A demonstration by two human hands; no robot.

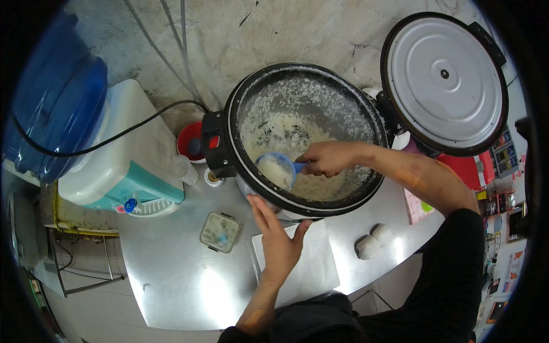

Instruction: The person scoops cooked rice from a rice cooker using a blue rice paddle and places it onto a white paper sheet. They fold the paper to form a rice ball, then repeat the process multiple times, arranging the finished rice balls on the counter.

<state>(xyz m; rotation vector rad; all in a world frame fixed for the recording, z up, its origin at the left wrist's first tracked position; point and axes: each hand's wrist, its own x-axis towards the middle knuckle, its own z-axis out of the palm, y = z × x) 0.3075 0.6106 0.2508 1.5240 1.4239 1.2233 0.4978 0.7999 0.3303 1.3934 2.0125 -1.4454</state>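
Observation:
My right hand [324, 158] grips the handle of a blue plastic scoop [276, 170], which holds cooked white rice near the front left inner wall of a large rice cooker [305, 208]. More rice [296, 133] lies in the pot and clings to its walls. With fingers spread, my left hand [276, 242] rests its fingertips at the cooker's front outer side and holds nothing. Beneath that hand, white paper sheets [313, 261] lie on the metal table [171, 283]. Two wrapped white bundles [374, 241] sit to the right of the sheets.
The cooker's round lid [446, 81] stands raised at the right. A water dispenser [141, 141] with a blue bottle [55, 98] is at the left, its nearby black cable [128, 135] running to the cooker. A lidded container [220, 232] and a red bowl [184, 141] are left of the cooker.

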